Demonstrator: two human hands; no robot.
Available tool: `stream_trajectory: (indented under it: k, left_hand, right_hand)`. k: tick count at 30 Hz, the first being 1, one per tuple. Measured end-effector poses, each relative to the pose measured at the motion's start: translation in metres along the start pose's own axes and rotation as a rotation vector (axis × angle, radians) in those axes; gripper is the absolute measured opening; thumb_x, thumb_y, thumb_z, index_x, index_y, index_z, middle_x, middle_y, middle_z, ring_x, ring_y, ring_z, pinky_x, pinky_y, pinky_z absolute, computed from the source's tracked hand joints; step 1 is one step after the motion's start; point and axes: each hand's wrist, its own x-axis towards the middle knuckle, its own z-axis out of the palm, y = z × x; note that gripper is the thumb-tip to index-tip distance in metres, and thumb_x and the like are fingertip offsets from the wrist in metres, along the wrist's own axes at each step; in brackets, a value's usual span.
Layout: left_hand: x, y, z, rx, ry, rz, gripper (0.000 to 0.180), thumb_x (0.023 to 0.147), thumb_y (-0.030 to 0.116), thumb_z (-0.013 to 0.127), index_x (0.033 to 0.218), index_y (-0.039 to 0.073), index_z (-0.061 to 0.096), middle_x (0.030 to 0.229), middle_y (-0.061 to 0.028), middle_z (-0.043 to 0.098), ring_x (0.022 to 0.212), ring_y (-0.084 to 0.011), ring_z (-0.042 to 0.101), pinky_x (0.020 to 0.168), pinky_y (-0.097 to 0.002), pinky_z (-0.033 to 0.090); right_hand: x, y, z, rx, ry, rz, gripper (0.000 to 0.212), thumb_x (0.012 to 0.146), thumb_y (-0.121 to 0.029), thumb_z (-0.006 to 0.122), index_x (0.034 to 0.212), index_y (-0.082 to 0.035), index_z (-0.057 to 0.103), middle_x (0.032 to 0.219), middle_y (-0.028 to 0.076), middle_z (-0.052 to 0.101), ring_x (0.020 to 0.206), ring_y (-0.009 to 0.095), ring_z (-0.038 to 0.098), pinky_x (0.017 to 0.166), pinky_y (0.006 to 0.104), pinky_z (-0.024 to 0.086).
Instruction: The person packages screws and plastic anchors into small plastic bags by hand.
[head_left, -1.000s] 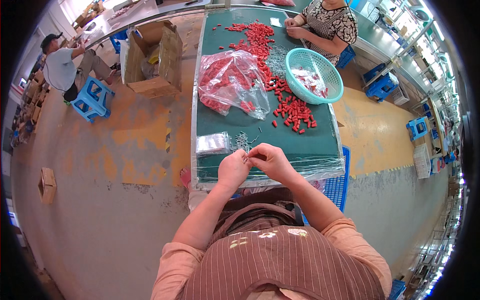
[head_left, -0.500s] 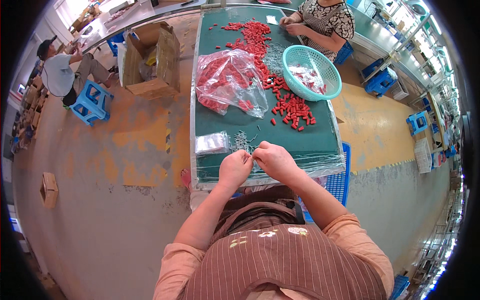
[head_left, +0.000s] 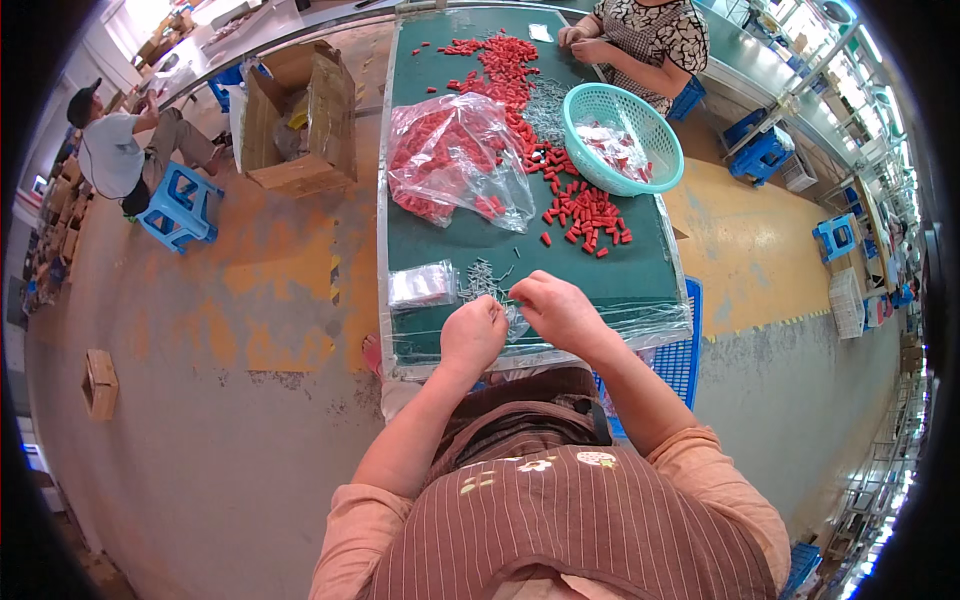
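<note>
Both hands work just inside the near edge of the green table (head_left: 600, 285), whose pale rim is partly covered by clear film (head_left: 630, 327). The left hand (head_left: 473, 335) has its fingers curled in and the right hand (head_left: 560, 312) has its fingertips drawn together; a small clear plastic piece (head_left: 517, 322) shows between the 2 hands, but which fingers grip it I cannot tell. Grey screws (head_left: 483, 280) lie just beyond the fingertips, with a stack of clear packets (head_left: 422, 285) beside them, near the left edge. Green surface stretches from the right hand up to the loose red plugs (head_left: 588, 217). Farther in sit a large clear bag (head_left: 455, 160) of red pieces and a turquoise basket (head_left: 645, 125) at the right edge. A co-worker (head_left: 655, 50) is at the far right; a cardboard box (head_left: 330, 130) and 1 blue stool (head_left: 178, 208) stand left on the worn floor (head_left: 250, 450).
</note>
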Motion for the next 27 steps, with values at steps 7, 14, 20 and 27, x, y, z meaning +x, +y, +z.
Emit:
stream_trajectory:
  k: [7,14,20,27]
  left_hand:
    - [0.010,-0.013,0.006,-0.166,-0.045,-0.072,0.021,0.084,0.020,0.060,0.088,0.000,0.065,0.075,-0.0138,0.066,0.068,-0.0220,0.063,0.066,-0.0332,0.049]
    - [0.013,-0.012,-0.003,-0.593,-0.262,-0.278,0.014,0.092,0.019,0.053,0.097,0.007,0.057,0.071,-0.0082,0.063,0.055,-0.0117,0.052,0.052,-0.0268,0.041]
    - [0.011,-0.015,-0.011,-0.874,-0.388,-0.485,0.010,0.094,0.017,0.052,0.103,0.011,0.049,0.072,-0.0063,0.061,0.046,-0.0031,0.036,0.042,-0.0185,0.026]
    - [0.002,-0.013,-0.011,-0.368,-0.093,-0.170,0.016,0.086,0.017,0.064,0.091,0.003,0.061,0.074,-0.0061,0.066,0.062,-0.0090,0.057,0.060,-0.0258,0.044]
  right_hand:
    - [-0.009,0.040,0.021,0.431,-0.003,0.214,0.025,0.079,-0.009,0.064,0.102,-0.001,0.065,0.101,0.013,0.066,0.093,0.025,0.064,0.082,0.0354,0.050]
    - [-0.008,0.055,0.018,0.731,-0.150,0.388,0.027,0.078,-0.009,0.067,0.102,0.003,0.064,0.092,0.010,0.068,0.086,0.014,0.062,0.079,0.0302,0.050]
    - [0.020,0.086,0.010,0.271,0.138,0.272,0.024,0.080,-0.012,0.062,0.103,-0.004,0.065,0.098,0.014,0.066,0.089,0.027,0.065,0.080,0.0360,0.050]
    - [0.068,0.115,0.014,-0.273,0.260,0.273,0.021,0.081,-0.016,0.059,0.099,-0.006,0.061,0.097,0.019,0.059,0.089,0.039,0.062,0.077,0.0458,0.051]
